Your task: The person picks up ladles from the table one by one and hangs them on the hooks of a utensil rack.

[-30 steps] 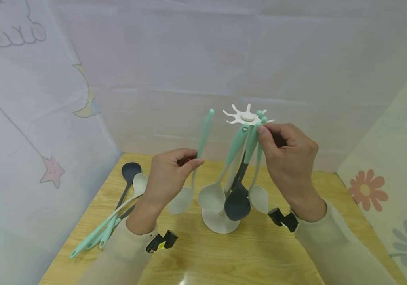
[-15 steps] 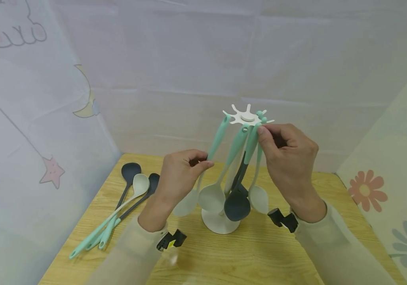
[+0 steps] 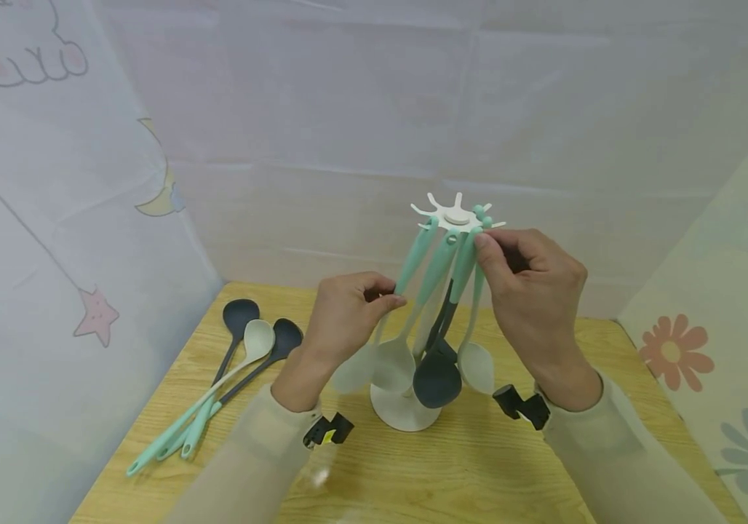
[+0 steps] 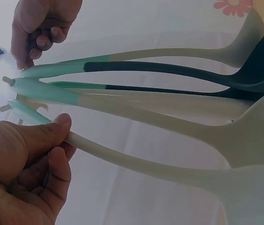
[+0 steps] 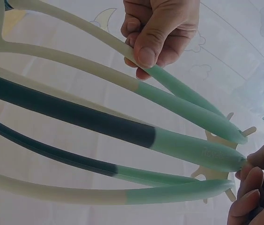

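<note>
My left hand [image 3: 354,309] pinches a cream ladle [image 3: 353,370] between thumb and fingers, low on its mint handle. The handle's top end is at an arm of the white utensil rack [image 3: 455,217]; in the left wrist view an arm tip shows at the handle's end [image 4: 17,107]. With thumb and fingertips my right hand [image 3: 534,280] pinches the handle top of a dark ladle [image 3: 438,378] at the rack's rim. Between the two hangs another cream ladle [image 3: 392,364]. A smaller cream utensil [image 3: 476,366] hangs on the right, and another dark utensil [image 5: 52,152] hangs behind.
Two dark ladles [image 3: 241,316] and a cream spoon [image 3: 259,336] lie crossed on the left of the wooden table [image 3: 479,466], mint handles toward the front. The rack's round white base [image 3: 407,415] stands mid-table. Printed cloth walls [image 3: 321,145] close in the back and sides.
My left hand has moved right with the cream ladle, bringing its handle top from apart from the rack to one of its arms. My right hand has stayed in place.
</note>
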Action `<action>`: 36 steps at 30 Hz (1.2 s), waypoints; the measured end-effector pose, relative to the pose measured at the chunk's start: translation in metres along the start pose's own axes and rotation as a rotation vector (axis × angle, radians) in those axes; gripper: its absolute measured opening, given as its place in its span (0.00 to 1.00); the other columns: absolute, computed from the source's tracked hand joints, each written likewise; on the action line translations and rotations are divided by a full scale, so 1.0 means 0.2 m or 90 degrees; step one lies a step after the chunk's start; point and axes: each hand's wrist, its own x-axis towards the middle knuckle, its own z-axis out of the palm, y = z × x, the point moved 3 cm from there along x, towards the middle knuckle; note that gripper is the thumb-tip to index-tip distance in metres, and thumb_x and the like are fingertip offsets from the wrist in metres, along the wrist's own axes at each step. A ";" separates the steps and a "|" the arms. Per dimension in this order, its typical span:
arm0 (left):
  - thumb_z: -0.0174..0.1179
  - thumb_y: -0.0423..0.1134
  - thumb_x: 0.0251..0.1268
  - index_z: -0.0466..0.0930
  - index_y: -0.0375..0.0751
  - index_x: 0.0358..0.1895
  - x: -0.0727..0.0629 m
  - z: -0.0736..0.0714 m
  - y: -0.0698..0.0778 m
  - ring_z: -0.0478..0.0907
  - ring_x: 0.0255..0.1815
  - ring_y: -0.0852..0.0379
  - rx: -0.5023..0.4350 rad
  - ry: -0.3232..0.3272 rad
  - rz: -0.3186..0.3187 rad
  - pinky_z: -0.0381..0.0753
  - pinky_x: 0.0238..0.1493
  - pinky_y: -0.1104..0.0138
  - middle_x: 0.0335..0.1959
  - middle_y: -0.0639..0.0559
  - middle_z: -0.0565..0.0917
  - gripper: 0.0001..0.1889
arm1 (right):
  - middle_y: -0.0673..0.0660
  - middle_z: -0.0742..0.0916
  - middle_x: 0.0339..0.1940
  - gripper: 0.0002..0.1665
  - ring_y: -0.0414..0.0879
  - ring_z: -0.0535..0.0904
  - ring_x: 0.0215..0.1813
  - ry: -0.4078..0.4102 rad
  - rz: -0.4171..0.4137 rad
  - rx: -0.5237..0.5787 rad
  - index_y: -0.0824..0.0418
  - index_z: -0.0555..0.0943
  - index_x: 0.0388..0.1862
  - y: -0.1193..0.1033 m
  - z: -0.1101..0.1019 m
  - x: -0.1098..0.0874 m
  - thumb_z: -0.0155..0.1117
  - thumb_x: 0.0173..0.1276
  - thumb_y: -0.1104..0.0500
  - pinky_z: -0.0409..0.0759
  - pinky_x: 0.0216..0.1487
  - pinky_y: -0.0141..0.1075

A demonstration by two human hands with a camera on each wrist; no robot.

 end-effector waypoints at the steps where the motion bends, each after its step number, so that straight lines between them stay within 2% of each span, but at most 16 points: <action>1: 0.75 0.39 0.65 0.93 0.43 0.39 0.00 0.01 0.00 0.87 0.32 0.62 -0.002 0.001 0.005 0.86 0.33 0.68 0.33 0.54 0.93 0.05 | 0.64 0.90 0.32 0.07 0.29 0.77 0.28 0.001 0.001 0.001 0.74 0.89 0.38 0.00 0.00 0.00 0.70 0.71 0.68 0.76 0.32 0.20; 5: 0.75 0.39 0.64 0.93 0.43 0.39 0.01 0.02 -0.01 0.88 0.32 0.63 -0.005 0.006 0.021 0.86 0.32 0.68 0.33 0.54 0.93 0.05 | 0.63 0.90 0.31 0.07 0.30 0.77 0.27 0.010 0.014 0.006 0.74 0.89 0.38 -0.01 0.01 0.00 0.70 0.72 0.67 0.76 0.32 0.21; 9: 0.76 0.40 0.63 0.93 0.44 0.38 0.01 0.03 -0.01 0.87 0.31 0.64 -0.017 -0.006 0.014 0.86 0.32 0.68 0.32 0.55 0.92 0.05 | 0.62 0.90 0.31 0.08 0.31 0.78 0.28 0.018 0.034 0.003 0.72 0.90 0.38 -0.01 0.00 0.00 0.72 0.72 0.66 0.76 0.33 0.21; 12: 0.76 0.40 0.64 0.93 0.44 0.38 0.01 0.02 0.00 0.87 0.32 0.64 -0.023 -0.019 0.009 0.85 0.33 0.68 0.33 0.55 0.92 0.05 | 0.57 0.90 0.32 0.08 0.31 0.78 0.28 0.017 0.030 -0.006 0.73 0.90 0.38 0.00 0.00 0.00 0.73 0.71 0.66 0.77 0.33 0.21; 15: 0.76 0.41 0.64 0.92 0.45 0.38 0.01 0.01 0.00 0.86 0.31 0.64 -0.002 -0.024 0.015 0.84 0.31 0.69 0.32 0.55 0.92 0.05 | 0.53 0.89 0.32 0.07 0.30 0.77 0.28 0.015 0.019 -0.011 0.73 0.90 0.37 0.00 -0.01 0.01 0.74 0.70 0.66 0.76 0.33 0.21; 17: 0.75 0.41 0.64 0.92 0.45 0.38 0.01 0.00 0.00 0.85 0.30 0.63 0.031 -0.017 0.027 0.83 0.31 0.68 0.32 0.55 0.92 0.05 | 0.54 0.89 0.31 0.07 0.30 0.76 0.27 0.012 0.011 -0.010 0.74 0.89 0.37 0.00 -0.01 0.01 0.74 0.70 0.67 0.76 0.32 0.21; 20: 0.75 0.41 0.65 0.92 0.45 0.39 0.02 -0.01 0.00 0.86 0.30 0.61 0.071 0.003 0.046 0.83 0.31 0.67 0.32 0.55 0.92 0.05 | 0.61 0.89 0.30 0.07 0.30 0.75 0.27 0.010 0.004 -0.009 0.75 0.89 0.37 0.00 -0.01 0.01 0.73 0.70 0.68 0.74 0.32 0.21; 24: 0.75 0.41 0.65 0.92 0.45 0.39 0.03 0.00 0.00 0.86 0.31 0.61 0.062 0.004 0.043 0.84 0.32 0.67 0.32 0.55 0.92 0.05 | 0.65 0.89 0.31 0.07 0.30 0.75 0.27 0.004 0.015 0.001 0.75 0.89 0.38 0.01 -0.02 0.02 0.72 0.71 0.69 0.74 0.33 0.20; 31: 0.76 0.40 0.64 0.92 0.43 0.37 0.04 0.07 0.00 0.84 0.30 0.63 0.001 -0.035 0.003 0.83 0.31 0.69 0.33 0.54 0.91 0.05 | 0.39 0.87 0.30 0.07 0.34 0.75 0.25 0.001 0.070 0.033 0.72 0.90 0.39 0.03 -0.02 0.02 0.72 0.72 0.67 0.74 0.30 0.22; 36: 0.76 0.41 0.64 0.92 0.44 0.36 0.04 0.11 0.01 0.82 0.27 0.64 -0.007 -0.037 0.007 0.81 0.29 0.71 0.31 0.55 0.91 0.06 | 0.34 0.87 0.31 0.07 0.34 0.77 0.25 0.004 0.084 0.033 0.71 0.91 0.39 0.03 -0.02 0.03 0.72 0.72 0.66 0.75 0.31 0.22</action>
